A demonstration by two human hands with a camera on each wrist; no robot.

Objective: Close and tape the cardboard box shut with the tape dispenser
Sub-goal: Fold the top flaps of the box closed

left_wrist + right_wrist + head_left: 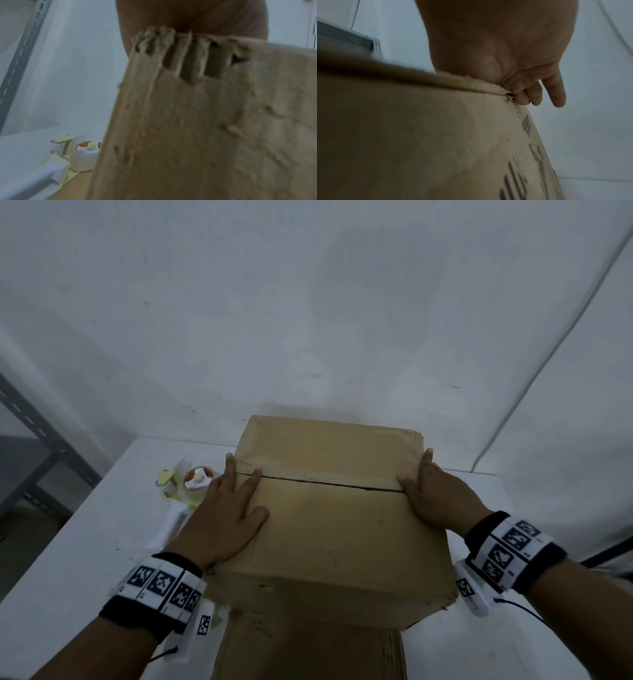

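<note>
A brown cardboard box stands on the white table with both top flaps folded down. They meet at a narrow dark seam with no tape on it. My left hand lies flat on the top's left side, its fingers spread across the seam. My right hand presses the top's right edge, thumb on top and fingers hanging loosely down the side. The tape dispenser, pale yellow with a roll of tape, lies on the table left of the box, untouched. It also shows in the left wrist view, beside the box's torn corner.
The white table runs back to a white wall. A grey metal shelf frame stands at the far left. A thin cable runs down the wall at the right. A flat cardboard piece lies under the box's near side.
</note>
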